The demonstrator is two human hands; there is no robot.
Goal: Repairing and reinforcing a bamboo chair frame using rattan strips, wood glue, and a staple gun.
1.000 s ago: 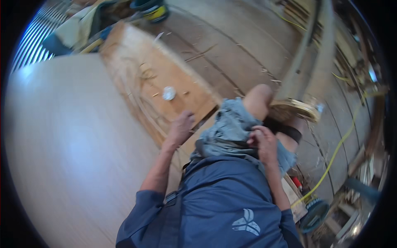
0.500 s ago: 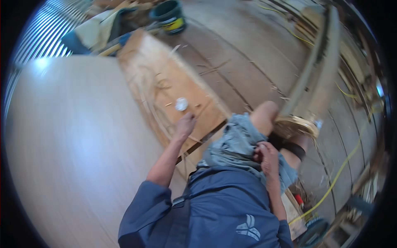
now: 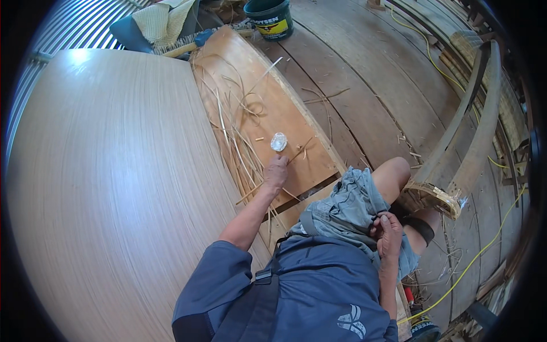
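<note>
My left hand (image 3: 276, 170) rests on or just above the wooden board (image 3: 313, 157), fingers curled; what they hold, if anything, is hidden. Just beyond it lies a white, crumpled, roundish item (image 3: 278, 141), with small light wood bits around it. Loose tan strips (image 3: 235, 137) spread along the board's left side. My right hand (image 3: 388, 231) pinches the loose grey-blue fabric of my shorts (image 3: 353, 205) at the right thigh. At my knee a curved wooden piece (image 3: 487, 119), two long arms joined by a pale band, leans outward.
A large wood-grain panel (image 3: 102, 159) fills the left. A dark green bucket (image 3: 268, 14) and woven material (image 3: 162, 25) stand at the back. A yellow cord (image 3: 478, 253) crosses the plank floor (image 3: 364, 80); timber pieces line the right edge.
The view has swung, shifting the scene down and right. My left hand has moved along the board to just below the white item. My right hand's fingers have closed more on the shorts.
</note>
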